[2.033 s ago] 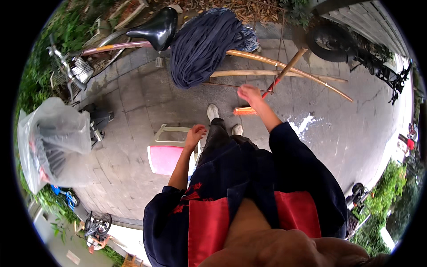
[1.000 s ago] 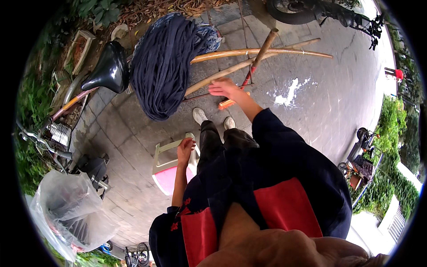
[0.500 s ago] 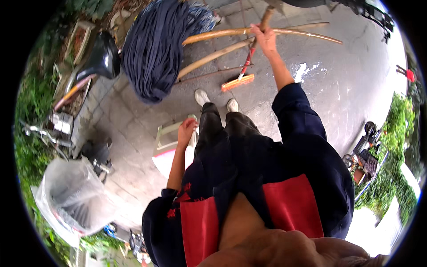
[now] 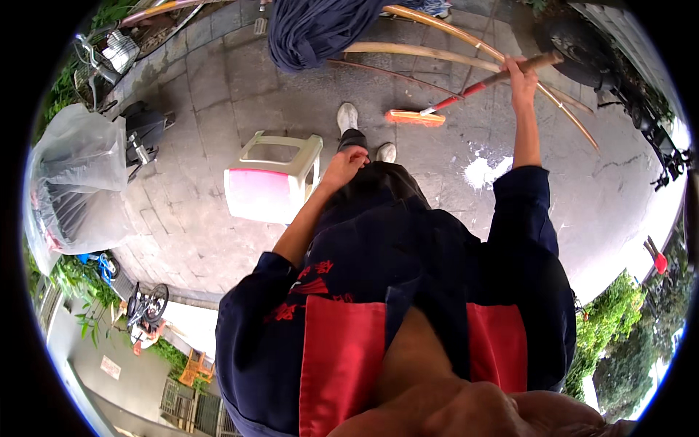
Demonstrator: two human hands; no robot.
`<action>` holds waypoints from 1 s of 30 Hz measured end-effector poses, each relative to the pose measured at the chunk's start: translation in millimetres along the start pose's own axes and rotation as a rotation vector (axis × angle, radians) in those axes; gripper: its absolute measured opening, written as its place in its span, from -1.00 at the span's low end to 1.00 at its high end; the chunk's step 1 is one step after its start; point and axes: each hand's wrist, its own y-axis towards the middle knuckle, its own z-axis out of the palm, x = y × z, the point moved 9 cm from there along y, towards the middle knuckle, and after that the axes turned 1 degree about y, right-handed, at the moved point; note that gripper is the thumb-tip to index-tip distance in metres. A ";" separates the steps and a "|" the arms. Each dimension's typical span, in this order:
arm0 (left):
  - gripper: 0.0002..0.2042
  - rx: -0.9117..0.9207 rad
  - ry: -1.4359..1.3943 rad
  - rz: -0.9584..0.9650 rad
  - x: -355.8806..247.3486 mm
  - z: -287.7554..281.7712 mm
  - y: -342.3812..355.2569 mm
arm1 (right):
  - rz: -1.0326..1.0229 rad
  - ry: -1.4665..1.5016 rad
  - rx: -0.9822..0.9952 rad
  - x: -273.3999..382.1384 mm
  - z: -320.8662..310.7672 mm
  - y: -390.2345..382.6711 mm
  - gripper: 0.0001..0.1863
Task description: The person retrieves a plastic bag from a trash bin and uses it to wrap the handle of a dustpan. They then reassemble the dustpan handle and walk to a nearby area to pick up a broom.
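Observation:
My right hand (image 4: 518,71), reaching forward on the right, is wrapped round the brown wooden handle of a long-handled brush (image 4: 421,118). Its lower shaft is red and white, and its orange head touches the paving ahead of my feet. My left hand (image 4: 346,167) hangs before my lower legs with its fingers curled in loosely; nothing shows in them. Ahead lies a big bundle of dark navy strips, a mop head (image 4: 313,33), partly cut off by the view's top edge. Two long bamboo poles (image 4: 437,29) extend rightward from it, passing close to my right hand.
A white and pink plastic stool (image 4: 266,191) stands left of my legs. White splashed liquid (image 4: 486,171) lies on the paving at right. A plastic-covered bin (image 4: 80,175) and a bicycle (image 4: 98,62) line the left side; a dark wheeled vehicle (image 4: 582,54) stands far right.
My view has turned and shifted back. The brush handle tilts further right with my right hand, its head still on the ground. My left hand has moved away from the stool, nearer my legs.

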 end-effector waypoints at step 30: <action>-0.46 -0.541 0.245 0.612 -88.3 102.9 -132.4 | -0.229 0.231 0.498 138.3 53.8 -329.3 -0.88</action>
